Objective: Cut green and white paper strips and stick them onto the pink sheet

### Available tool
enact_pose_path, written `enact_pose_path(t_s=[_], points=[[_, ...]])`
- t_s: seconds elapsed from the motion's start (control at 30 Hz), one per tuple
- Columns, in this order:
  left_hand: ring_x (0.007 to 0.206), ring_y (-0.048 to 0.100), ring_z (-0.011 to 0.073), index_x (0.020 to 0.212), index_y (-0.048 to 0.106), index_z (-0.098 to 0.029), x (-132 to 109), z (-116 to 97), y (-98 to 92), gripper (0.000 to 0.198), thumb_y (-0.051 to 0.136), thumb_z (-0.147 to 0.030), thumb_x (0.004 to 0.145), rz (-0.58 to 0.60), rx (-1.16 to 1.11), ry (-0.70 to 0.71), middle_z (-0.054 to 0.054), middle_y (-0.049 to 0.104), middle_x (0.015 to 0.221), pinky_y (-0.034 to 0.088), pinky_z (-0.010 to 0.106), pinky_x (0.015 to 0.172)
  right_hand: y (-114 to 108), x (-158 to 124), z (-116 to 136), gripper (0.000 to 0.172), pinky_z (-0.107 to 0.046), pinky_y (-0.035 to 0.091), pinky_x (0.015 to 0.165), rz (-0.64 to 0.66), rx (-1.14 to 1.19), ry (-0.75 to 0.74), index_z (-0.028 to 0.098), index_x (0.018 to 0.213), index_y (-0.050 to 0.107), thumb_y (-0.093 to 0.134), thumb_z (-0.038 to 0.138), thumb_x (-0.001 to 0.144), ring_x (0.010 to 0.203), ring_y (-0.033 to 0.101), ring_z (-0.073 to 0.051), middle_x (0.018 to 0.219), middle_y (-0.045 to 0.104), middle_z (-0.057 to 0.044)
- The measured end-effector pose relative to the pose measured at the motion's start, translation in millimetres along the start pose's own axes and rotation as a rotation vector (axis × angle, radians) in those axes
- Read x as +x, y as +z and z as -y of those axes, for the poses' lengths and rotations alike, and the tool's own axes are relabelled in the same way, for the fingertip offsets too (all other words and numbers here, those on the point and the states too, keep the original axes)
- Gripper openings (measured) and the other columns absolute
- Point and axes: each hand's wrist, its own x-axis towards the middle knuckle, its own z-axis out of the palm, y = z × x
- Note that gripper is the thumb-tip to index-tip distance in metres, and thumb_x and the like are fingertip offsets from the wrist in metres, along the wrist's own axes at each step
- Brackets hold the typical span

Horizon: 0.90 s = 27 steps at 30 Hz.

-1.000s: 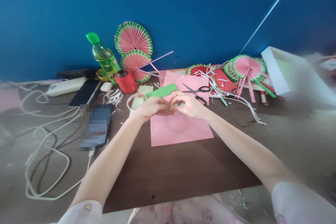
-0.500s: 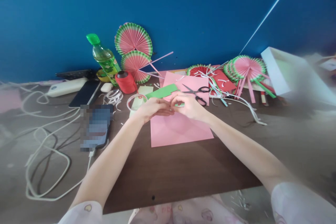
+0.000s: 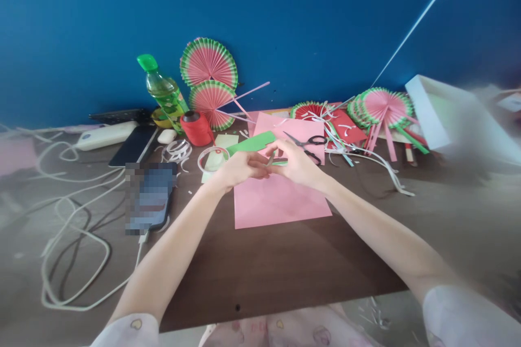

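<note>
My left hand and my right hand meet over a pink paper sheet, fingertips bent together in a pinch. Whatever sits between the fingertips is small and mostly hidden by them. A narrow bit of green paper shows by the right fingers; whether it is held or lies beneath, I cannot tell. Just beyond the hands lies a green paper strip. Black-handled scissors rest on more pink paper behind my right hand. Left of my left hand is a roll of tape.
Pleated paper fans lean on the blue wall, near a green-capped bottle and a red thread spool. A phone with a white cable lies left. More fans and a white box stand right.
My right fingers have lifted and parted slightly from the left ones, opening a small gap between the hands. The view has shifted a little; the things on the table stay put.
</note>
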Motion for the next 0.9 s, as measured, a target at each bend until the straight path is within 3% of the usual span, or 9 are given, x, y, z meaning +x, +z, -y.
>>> enact_pose_path(t_s=[0.3, 0.57, 0.77, 0.9], points=[[0.073, 0.066, 0.0168, 0.082, 0.056, -0.012, -6, -7, -5.0, 0.023, 0.063, -0.007, 0.061, 0.048, 0.178, 0.042, 0.006, 0.07, 0.074, 0.051, 0.029, 0.069, -16, 1, 9, 0.013, -0.032, 0.047, 0.075, 0.156, 0.022, 0.009, 0.02, 0.087, 0.064, 0.058, 0.02, 0.076, 0.093, 0.055, -0.018, 0.096, 0.066, -0.004], [0.073, 0.065, 0.0154, 0.081, 0.054, -0.016, -7, -3, -9.5, 0.019, 0.061, -0.014, 0.064, 0.127, 0.231, 0.078, 0.003, 0.069, 0.073, 0.049, 0.029, 0.07, -14, 2, 14, 0.003, -0.03, 0.039, 0.066, 0.221, -0.159, -0.053, 0.019, 0.071, 0.066, 0.063, 0.018, 0.073, 0.072, 0.051, -0.016, 0.069, 0.063, -0.002], [0.064, 0.061, 0.0121, 0.074, 0.058, -0.016, -5, 1, -10.5, 0.01, 0.053, -0.024, 0.074, 0.177, 0.426, 0.172, 0.003, 0.068, 0.071, 0.048, 0.025, 0.065, -15, 2, 17, 0.005, -0.026, 0.035, 0.06, 0.286, -0.123, 0.071, 0.018, 0.07, 0.066, 0.062, 0.018, 0.073, 0.066, 0.05, -0.013, 0.069, 0.063, -0.001], [0.061, 0.062, 0.0121, 0.072, 0.057, -0.015, -4, 1, -15.1, 0.007, 0.054, -0.022, 0.072, 0.183, 0.458, 0.161, 0.003, 0.067, 0.066, 0.048, 0.024, 0.061, -24, 3, 14, 0.009, -0.026, 0.035, 0.058, 0.363, -0.094, 0.173, 0.018, 0.071, 0.068, 0.061, 0.023, 0.072, 0.064, 0.052, -0.013, 0.071, 0.066, -0.001]])
